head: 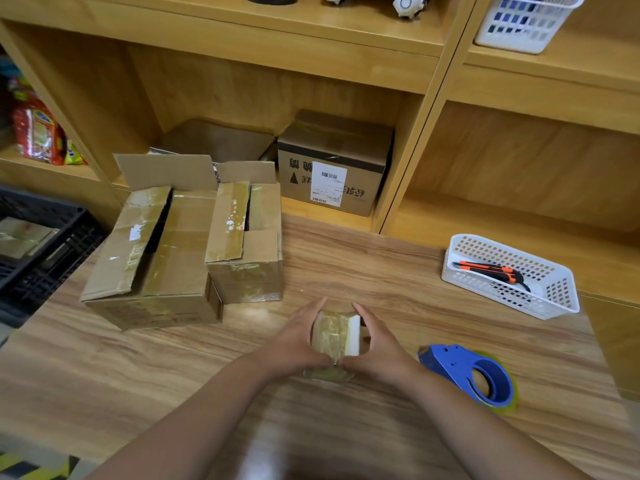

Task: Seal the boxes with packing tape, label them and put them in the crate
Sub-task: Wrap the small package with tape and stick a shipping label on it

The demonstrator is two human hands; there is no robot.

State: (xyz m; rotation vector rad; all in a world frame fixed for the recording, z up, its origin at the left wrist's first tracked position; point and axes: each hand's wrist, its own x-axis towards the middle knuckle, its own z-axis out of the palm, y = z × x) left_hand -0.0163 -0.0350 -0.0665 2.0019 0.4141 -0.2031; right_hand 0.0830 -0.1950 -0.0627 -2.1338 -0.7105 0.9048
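table [346,258]: wood-grain, carried all below bar crate and shelf box.
crate [69,244]: black, stood off table's left edge; taped parcel [24,237] already inside.
large box [156,265]: far-left corner of table, flaps up, unsealed.
medium box [249,258]: just beside large box's right side, flaps loose too.
shelf box [332,161]: behind far edge, closed, labelled.
basket [485,282]: white, right edge, held orange-black cutters [491,271].
tape dispenser [464,368]: blue, near-right, lay apart from both hands.
small box [332,332]: near edge, centre; tape-wrapped, white patch on right face, likely a label.
left hand [296,344]: clasped small box's left side, thumb round near edge.
right hand [379,344]: clasped right side likewise.
step: probably pressing tape or label down on small box.
next: called for a lift leftward into crate, then taping the open boxes.
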